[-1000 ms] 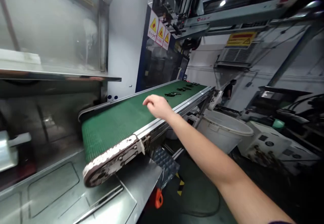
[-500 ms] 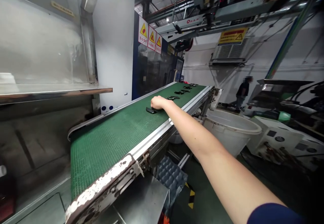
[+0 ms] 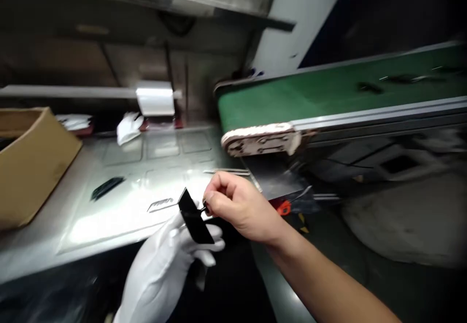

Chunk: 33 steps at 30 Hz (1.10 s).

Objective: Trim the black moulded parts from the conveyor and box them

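My left hand (image 3: 164, 260), in a white glove, holds a flat black plastic part (image 3: 195, 221) above the front of the metal table. The part stands tilted, its broad face toward me. My bare right hand (image 3: 237, 204) pinches a short dark stem at the part's right side, thumb against curled fingers. The stem's tip is hidden in the pinch. Another black part (image 3: 107, 188) lies on the table to the left. A thin outlined piece or marking (image 3: 160, 205) shows beside the held part, too blurred to name.
A cardboard box (image 3: 40, 167) stands at the left on the metal table (image 3: 124, 221). Behind are a white roll (image 3: 156, 100) and a crumpled white item (image 3: 129, 127). The green conveyor (image 3: 277, 101) slopes up to the right with blurred dark parts (image 3: 401, 79). An orange handle (image 3: 283, 208) sits below it.
The view has swung from the conveyor to the table. My right hand has left the belt and now grips the black part's stem. My gloved left hand has come into view.
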Each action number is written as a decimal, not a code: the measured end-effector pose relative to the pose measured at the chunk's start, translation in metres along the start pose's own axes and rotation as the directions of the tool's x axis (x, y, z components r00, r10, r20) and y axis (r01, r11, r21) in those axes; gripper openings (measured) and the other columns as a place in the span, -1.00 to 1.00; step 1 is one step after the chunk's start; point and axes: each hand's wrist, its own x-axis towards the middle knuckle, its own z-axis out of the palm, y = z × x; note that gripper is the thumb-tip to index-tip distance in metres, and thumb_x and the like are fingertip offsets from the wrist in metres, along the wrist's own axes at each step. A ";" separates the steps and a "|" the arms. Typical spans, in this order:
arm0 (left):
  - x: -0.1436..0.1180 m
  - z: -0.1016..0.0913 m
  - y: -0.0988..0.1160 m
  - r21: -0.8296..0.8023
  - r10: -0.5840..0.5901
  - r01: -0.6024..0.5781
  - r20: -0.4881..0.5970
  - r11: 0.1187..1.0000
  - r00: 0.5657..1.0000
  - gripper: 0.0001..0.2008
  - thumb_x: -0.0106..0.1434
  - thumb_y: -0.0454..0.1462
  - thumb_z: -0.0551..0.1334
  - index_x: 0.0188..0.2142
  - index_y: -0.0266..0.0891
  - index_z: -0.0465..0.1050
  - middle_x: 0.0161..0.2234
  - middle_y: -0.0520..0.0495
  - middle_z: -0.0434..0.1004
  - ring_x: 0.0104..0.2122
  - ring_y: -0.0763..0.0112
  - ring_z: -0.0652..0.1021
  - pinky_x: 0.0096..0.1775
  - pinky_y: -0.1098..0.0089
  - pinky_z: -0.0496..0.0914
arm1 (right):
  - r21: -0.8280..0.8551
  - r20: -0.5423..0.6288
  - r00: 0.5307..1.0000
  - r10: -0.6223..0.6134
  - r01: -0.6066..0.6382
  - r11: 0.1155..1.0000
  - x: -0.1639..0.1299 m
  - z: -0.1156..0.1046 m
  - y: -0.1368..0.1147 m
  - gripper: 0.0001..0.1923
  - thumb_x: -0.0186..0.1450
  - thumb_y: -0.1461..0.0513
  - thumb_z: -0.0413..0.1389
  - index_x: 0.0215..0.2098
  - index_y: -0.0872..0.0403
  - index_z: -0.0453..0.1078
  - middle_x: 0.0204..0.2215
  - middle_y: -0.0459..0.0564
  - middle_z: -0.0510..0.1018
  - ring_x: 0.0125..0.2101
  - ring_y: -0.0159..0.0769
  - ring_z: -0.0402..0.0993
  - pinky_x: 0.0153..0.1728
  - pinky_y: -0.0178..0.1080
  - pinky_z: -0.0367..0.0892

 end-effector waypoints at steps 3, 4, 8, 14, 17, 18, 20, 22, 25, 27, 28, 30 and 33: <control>-0.030 -0.004 -0.012 -0.376 -0.227 0.168 -0.117 0.911 0.967 -0.65 0.52 -0.10 0.09 0.04 -0.20 0.57 -0.20 -0.20 0.69 -0.33 0.22 0.67 -0.37 0.32 0.56 | -0.011 -0.044 0.997 0.056 -0.057 0.998 -0.010 0.031 0.031 -0.90 0.25 0.27 0.22 -0.38 0.05 0.38 -0.47 -0.18 0.51 -0.45 -0.44 0.40 -0.40 -0.38 0.32; -0.036 -0.003 -0.016 -0.473 -0.257 0.172 -0.121 0.864 0.959 -0.67 0.49 -0.10 0.16 0.08 -0.20 0.55 -0.23 -0.16 0.68 -0.34 0.27 0.66 -0.38 0.37 0.54 | -0.010 -0.044 0.997 0.069 -0.070 0.997 -0.013 0.036 0.039 -0.89 0.25 0.27 0.23 -0.39 0.05 0.37 -0.47 -0.18 0.52 -0.45 -0.43 0.40 -0.41 -0.37 0.32; -0.054 -0.002 -0.031 -0.614 -0.279 0.167 -0.090 0.771 0.956 -0.62 0.45 -0.09 0.25 0.18 -0.15 0.49 -0.30 -0.10 0.68 -0.41 0.37 0.64 -0.40 0.46 0.51 | 0.058 -0.007 0.988 0.152 -0.151 0.987 -0.028 0.044 0.059 -0.89 0.29 0.25 0.21 -0.38 0.04 0.38 -0.49 -0.16 0.55 -0.49 -0.43 0.42 -0.48 -0.38 0.32; -0.066 -0.004 -0.041 -0.657 -0.309 0.200 -0.053 0.727 0.950 -0.65 0.47 -0.11 0.22 0.18 -0.08 0.51 -0.28 -0.05 0.68 -0.35 0.38 0.67 -0.39 0.49 0.52 | 0.095 0.076 0.972 0.222 -0.229 0.969 -0.043 0.038 0.072 -0.81 0.43 0.10 0.20 -0.23 0.05 0.51 -0.46 -0.12 0.61 -0.52 -0.48 0.45 -0.56 -0.44 0.27; -0.065 -0.004 -0.041 -0.658 -0.312 0.197 -0.061 0.727 0.948 -0.67 0.46 -0.10 0.24 0.15 -0.06 0.53 -0.29 -0.02 0.68 -0.34 0.40 0.66 -0.38 0.50 0.52 | 0.128 0.127 0.960 0.251 -0.267 0.955 -0.043 0.034 0.074 -0.78 0.42 0.08 0.22 -0.24 0.07 0.53 -0.47 -0.12 0.61 -0.54 -0.49 0.47 -0.60 -0.45 0.24; -0.064 -0.004 -0.041 -0.657 -0.315 0.195 -0.067 0.728 0.947 -0.67 0.45 -0.10 0.25 0.15 -0.06 0.54 -0.29 -0.01 0.67 -0.35 0.41 0.65 -0.38 0.50 0.52 | 0.134 0.147 0.956 0.252 -0.272 0.953 -0.043 0.033 0.074 -0.76 0.43 0.07 0.22 -0.27 0.08 0.54 -0.48 -0.12 0.60 -0.55 -0.50 0.45 -0.60 -0.46 0.24; -0.062 -0.004 -0.042 -0.651 -0.325 0.196 -0.083 0.733 0.942 -0.66 0.42 -0.09 0.29 0.14 -0.07 0.54 -0.31 0.00 0.67 -0.38 0.41 0.64 -0.39 0.48 0.52 | 0.157 0.173 0.956 0.239 -0.266 0.951 -0.044 0.032 0.074 -0.75 0.43 0.07 0.22 -0.27 0.08 0.55 -0.50 -0.13 0.59 -0.57 -0.50 0.44 -0.60 -0.45 0.27; -0.062 -0.006 -0.044 -0.650 -0.359 0.232 -0.068 0.724 0.931 -0.62 0.41 -0.02 0.29 0.12 -0.11 0.54 -0.31 -0.04 0.68 -0.39 0.37 0.65 -0.40 0.46 0.54 | 0.164 0.136 0.973 0.187 -0.208 0.964 -0.046 0.032 0.074 -0.79 0.44 0.09 0.22 -0.20 0.06 0.57 -0.49 -0.13 0.61 -0.56 -0.48 0.47 -0.56 -0.42 0.35; -0.062 -0.012 -0.051 -0.679 -0.415 0.313 0.014 0.664 0.910 -0.46 0.40 0.16 0.18 -0.01 -0.23 0.59 -0.30 -0.14 0.70 -0.38 0.32 0.69 -0.40 0.46 0.56 | -0.036 0.028 0.991 -0.128 0.129 0.991 -0.048 0.027 0.077 -0.87 0.43 0.20 0.23 -0.07 0.00 0.57 -0.29 -0.07 0.69 -0.34 -0.36 0.62 -0.31 -0.31 0.54; -0.062 -0.015 -0.055 -0.708 -0.413 0.316 0.038 0.631 0.910 -0.45 0.41 0.17 0.16 -0.07 -0.25 0.62 -0.27 -0.16 0.73 -0.33 0.29 0.71 -0.35 0.45 0.58 | -0.228 0.130 0.916 -0.379 0.400 0.888 -0.048 0.022 0.082 -0.82 0.44 0.29 0.21 -0.01 0.00 0.56 -0.14 -0.01 0.69 -0.15 -0.30 0.63 -0.09 -0.25 0.56; -0.063 -0.016 -0.056 -0.717 -0.396 0.297 0.032 0.631 0.918 -0.50 0.41 0.13 0.19 -0.05 -0.22 0.62 -0.25 -0.15 0.73 -0.30 0.29 0.72 -0.31 0.44 0.59 | -0.285 0.219 0.868 -0.445 0.493 0.822 -0.047 0.019 0.084 -0.80 0.44 0.32 0.19 0.01 0.02 0.55 -0.09 0.02 0.67 -0.08 -0.28 0.62 -0.03 -0.23 0.54; -0.065 -0.017 -0.058 -0.718 -0.362 0.265 0.020 0.644 0.932 -0.64 0.42 0.00 0.26 0.05 -0.13 0.60 -0.21 -0.10 0.75 -0.25 0.29 0.72 -0.27 0.43 0.59 | -0.327 0.356 0.809 -0.468 0.577 0.748 -0.046 0.014 0.090 -0.77 0.47 0.35 0.14 0.04 0.06 0.52 -0.06 0.07 0.65 -0.04 -0.29 0.59 0.01 -0.23 0.52; -0.067 -0.013 -0.060 -0.708 -0.333 0.248 0.019 0.661 0.943 -0.66 0.43 -0.15 0.28 0.16 -0.03 0.54 -0.20 -0.05 0.75 -0.24 0.34 0.72 -0.25 0.45 0.58 | -0.327 0.392 0.809 -0.439 0.568 0.755 -0.046 0.010 0.095 -0.77 0.47 0.37 0.11 0.04 0.07 0.51 -0.03 0.07 0.64 -0.01 -0.30 0.58 0.02 -0.26 0.50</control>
